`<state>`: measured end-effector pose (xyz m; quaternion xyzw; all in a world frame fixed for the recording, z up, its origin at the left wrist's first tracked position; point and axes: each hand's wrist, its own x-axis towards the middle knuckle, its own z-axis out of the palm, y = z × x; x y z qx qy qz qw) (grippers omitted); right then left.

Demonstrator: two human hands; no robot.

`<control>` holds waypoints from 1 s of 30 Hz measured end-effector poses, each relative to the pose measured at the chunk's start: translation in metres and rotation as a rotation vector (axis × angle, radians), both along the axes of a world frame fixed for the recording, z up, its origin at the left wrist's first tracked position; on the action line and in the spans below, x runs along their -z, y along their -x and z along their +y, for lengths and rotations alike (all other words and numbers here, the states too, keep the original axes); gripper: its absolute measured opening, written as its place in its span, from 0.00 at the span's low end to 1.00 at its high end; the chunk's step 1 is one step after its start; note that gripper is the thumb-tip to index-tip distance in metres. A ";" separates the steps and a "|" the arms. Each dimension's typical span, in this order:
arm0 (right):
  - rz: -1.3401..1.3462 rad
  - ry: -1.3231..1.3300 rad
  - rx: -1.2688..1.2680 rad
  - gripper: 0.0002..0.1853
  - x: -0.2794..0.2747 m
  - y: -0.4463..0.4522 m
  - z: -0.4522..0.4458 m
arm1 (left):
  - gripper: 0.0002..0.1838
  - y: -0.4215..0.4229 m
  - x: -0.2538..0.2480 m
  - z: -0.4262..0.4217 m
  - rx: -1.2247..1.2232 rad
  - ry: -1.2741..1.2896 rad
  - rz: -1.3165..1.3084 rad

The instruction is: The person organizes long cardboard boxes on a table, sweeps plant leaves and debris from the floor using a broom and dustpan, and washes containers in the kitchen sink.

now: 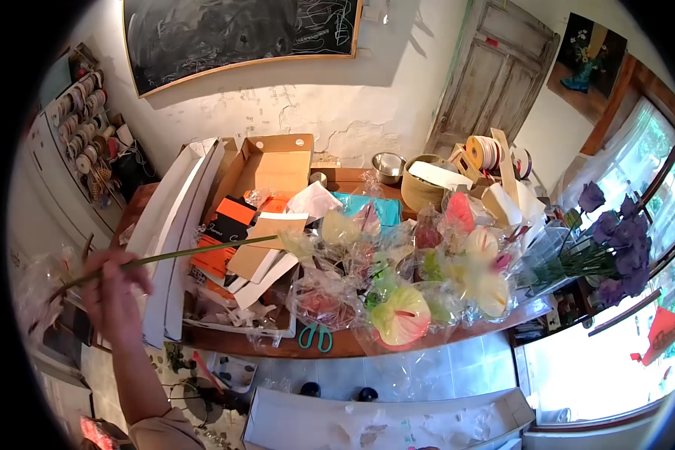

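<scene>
My left hand [114, 292] is raised at the left of the view, its fingers wrapped round a long green stem [195, 251]. The stem slants up to the right, over the long white boxes, and its far end reaches the wrapped flowers. Several anthuriums in clear plastic lie across the table, among them a pale green and pink one [401, 315] near the front edge and a red one [460, 212] farther back. Teal-handled scissors [316, 338] hang over the table's front edge. No part of my right hand shows.
Purple flowers [622, 240] lie at the right end of the wooden table [240, 343]. A cardboard box [280, 161], a metal bowl [388, 166] and ribbon spools [483, 153] stand at the back. Below the table's front is a long white box [315, 420].
</scene>
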<state>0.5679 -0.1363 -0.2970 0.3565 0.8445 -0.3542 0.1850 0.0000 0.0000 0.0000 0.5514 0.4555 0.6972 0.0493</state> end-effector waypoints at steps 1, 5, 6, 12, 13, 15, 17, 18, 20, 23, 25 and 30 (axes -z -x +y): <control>-0.015 0.016 0.000 0.07 0.000 0.006 -0.007 | 0.13 -0.014 -0.001 0.010 -0.018 0.085 0.018; 0.107 -0.044 0.105 0.09 -0.086 0.020 0.020 | 0.11 -0.054 -0.064 0.097 0.291 0.363 0.073; 0.108 -0.121 0.142 0.08 -0.089 0.026 0.014 | 0.09 -0.060 -0.060 0.112 0.371 0.460 0.005; 0.019 -0.126 0.082 0.09 -0.133 0.029 0.046 | 0.09 -0.096 0.001 0.204 0.477 0.736 0.278; 0.029 -0.127 0.087 0.09 -0.132 0.029 0.048 | 0.09 -0.102 0.004 0.212 0.482 0.795 0.303; 0.008 -0.112 0.084 0.09 -0.130 0.026 0.052 | 0.09 -0.111 0.017 0.229 0.491 0.898 0.371; -0.007 -0.109 0.084 0.08 -0.127 0.024 0.053 | 0.10 -0.115 0.031 0.241 0.498 0.996 0.459; -0.010 -0.113 0.087 0.08 -0.125 0.024 0.053 | 0.09 -0.121 0.030 0.243 0.503 1.089 0.410; -0.009 -0.122 0.094 0.08 -0.121 0.022 0.050 | 0.10 -0.107 0.083 0.259 0.546 0.856 0.631; 0.002 -0.148 0.108 0.07 -0.120 0.024 0.049 | 0.11 -0.108 0.085 0.264 0.575 0.934 0.737; 0.001 -0.173 0.122 0.06 -0.128 0.029 0.050 | 0.12 -0.110 0.075 0.262 0.606 1.049 0.692; 0.075 -0.165 0.146 0.06 -0.119 0.030 0.049 | 0.15 -0.102 0.054 0.255 0.537 1.057 0.587</control>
